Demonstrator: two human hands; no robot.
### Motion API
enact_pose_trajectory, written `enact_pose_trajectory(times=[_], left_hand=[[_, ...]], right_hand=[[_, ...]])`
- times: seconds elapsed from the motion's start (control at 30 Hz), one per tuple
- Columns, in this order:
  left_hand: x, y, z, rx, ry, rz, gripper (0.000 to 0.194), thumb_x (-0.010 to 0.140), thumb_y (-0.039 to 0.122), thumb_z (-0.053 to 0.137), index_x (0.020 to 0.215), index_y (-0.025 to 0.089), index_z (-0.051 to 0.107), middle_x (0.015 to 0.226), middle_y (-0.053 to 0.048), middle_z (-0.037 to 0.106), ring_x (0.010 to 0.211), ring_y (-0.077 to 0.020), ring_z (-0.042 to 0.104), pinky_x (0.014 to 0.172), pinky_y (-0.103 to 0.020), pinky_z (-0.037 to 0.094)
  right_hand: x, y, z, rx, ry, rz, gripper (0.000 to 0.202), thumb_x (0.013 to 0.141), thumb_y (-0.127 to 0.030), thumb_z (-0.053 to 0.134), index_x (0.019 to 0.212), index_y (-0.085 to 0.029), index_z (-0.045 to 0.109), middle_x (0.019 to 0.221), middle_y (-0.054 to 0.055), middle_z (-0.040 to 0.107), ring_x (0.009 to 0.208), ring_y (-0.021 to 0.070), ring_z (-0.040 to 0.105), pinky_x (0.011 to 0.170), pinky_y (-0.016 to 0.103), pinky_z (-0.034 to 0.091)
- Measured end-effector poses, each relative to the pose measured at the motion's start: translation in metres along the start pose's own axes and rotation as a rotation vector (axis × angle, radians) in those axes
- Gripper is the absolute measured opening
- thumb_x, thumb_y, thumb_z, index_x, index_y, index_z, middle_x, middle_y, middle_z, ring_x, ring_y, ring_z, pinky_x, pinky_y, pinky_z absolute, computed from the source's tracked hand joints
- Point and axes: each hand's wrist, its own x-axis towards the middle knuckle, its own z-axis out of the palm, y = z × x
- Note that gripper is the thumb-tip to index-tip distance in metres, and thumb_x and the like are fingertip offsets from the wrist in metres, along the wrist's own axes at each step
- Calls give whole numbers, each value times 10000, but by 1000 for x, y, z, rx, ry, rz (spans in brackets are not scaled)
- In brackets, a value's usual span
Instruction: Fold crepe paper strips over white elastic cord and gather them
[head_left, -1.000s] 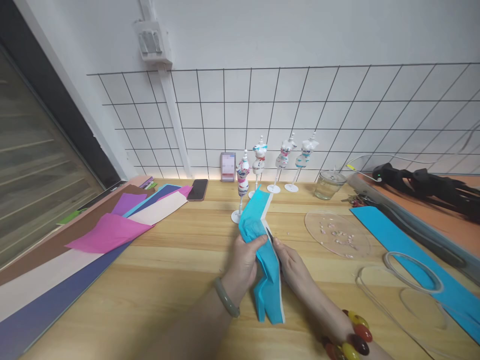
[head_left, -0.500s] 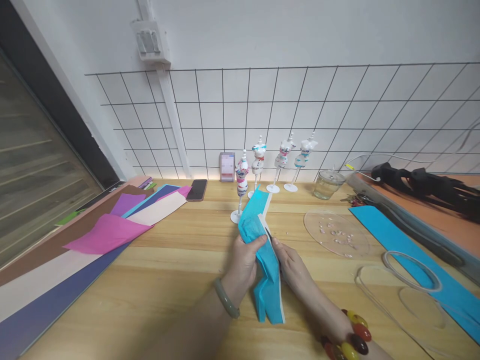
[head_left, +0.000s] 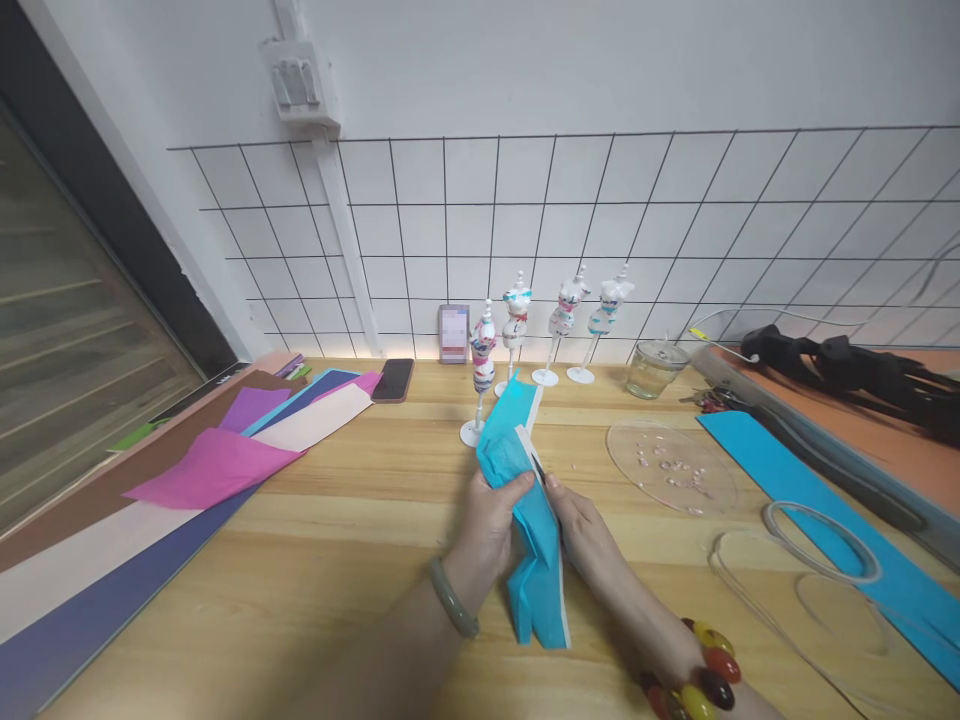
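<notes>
A folded sheet of bright blue, crinkled paper (head_left: 541, 545) with a white strip along its right edge hangs over the table in front of me. My left hand (head_left: 486, 525) grips it at the left, thumb pressed on top. At its right edge, my right hand (head_left: 581, 520) is closed on a thin dark pointed tool (head_left: 538, 466), whose tip lies against the white strip. Most of the tool is hidden in the fingers, so its exact kind cannot be made out. The upper end of the paper reaches toward a small white dress-form stand (head_left: 483, 365).
Several small decorated dress forms (head_left: 602, 315) stand at the back beside a propped phone (head_left: 454, 335). Coloured sheets (head_left: 217, 470) lie left, near a dark phone (head_left: 393, 380). On the right are a clear disc with small beads (head_left: 671, 468), a glass (head_left: 656, 368), a blue strip (head_left: 780, 490) and coiled cord (head_left: 862, 570).
Almost nothing differs. The dark tool's tip has shifted very slightly at the white edge, and both hands keep their hold on the same spots.
</notes>
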Motion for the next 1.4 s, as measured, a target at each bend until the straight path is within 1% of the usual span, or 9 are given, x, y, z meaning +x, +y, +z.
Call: enact_pose_trajectory(times=[0.13,0.23,0.43,0.57,0.77,1.07,1.2,1.4], left_hand=[[-1,-2,0,23,-24,-16,300,589,180,735,862,123,623,812,-62,666,708,-159,605,708,-295,479],[-2,-4,0,47,-20,-8,313,577,189,745,861,127,628,812,-63,670,709,-169,612,701,-295,482],[-2,-11,-1,94,-34,20,336,593,210,739,903,147,627,842,-57,677,752,-182,624,724,-297,480],[1,-18,-5,160,-33,29,349,605,245,735,926,152,633,875,-73,677,779,-199,625,733,-315,482],[3,-20,-8,189,-50,60,340,609,250,733,919,155,631,895,-77,677,798,-207,628,747,-324,483],[3,-20,-6,189,-23,41,361,575,252,756,900,146,640,896,-90,678,807,-221,628,753,-338,483],[3,-20,-6,205,-6,50,363,568,249,759,895,144,641,891,-90,679,800,-217,628,751,-338,483],[2,-18,-6,243,-28,73,352,599,257,739,919,149,638,898,-89,678,801,-215,628,736,-330,486]], right_hand=[[-2,-4,0,10,16,6,541,742,-638,417,704,-138,620,670,59,642,651,193,554,618,285,460],[-1,-4,-1,28,17,9,551,747,-633,417,753,-128,636,718,73,662,692,206,573,640,291,467],[0,-1,-1,64,2,54,511,770,-614,402,662,-153,592,594,34,615,618,187,559,570,271,450],[0,1,-3,71,-2,50,538,770,-625,390,717,-138,613,646,47,638,645,192,566,601,277,455],[0,0,-3,30,48,37,578,731,-673,394,658,-141,609,619,46,632,605,186,557,554,267,446],[2,2,-3,40,47,39,502,767,-606,413,649,-144,570,617,37,605,585,164,529,552,257,438],[2,2,-3,35,47,35,526,748,-628,420,682,-137,595,630,49,627,604,183,549,565,271,449],[2,0,-3,11,50,17,580,731,-666,405,705,-131,627,678,70,659,665,208,579,598,283,467]])
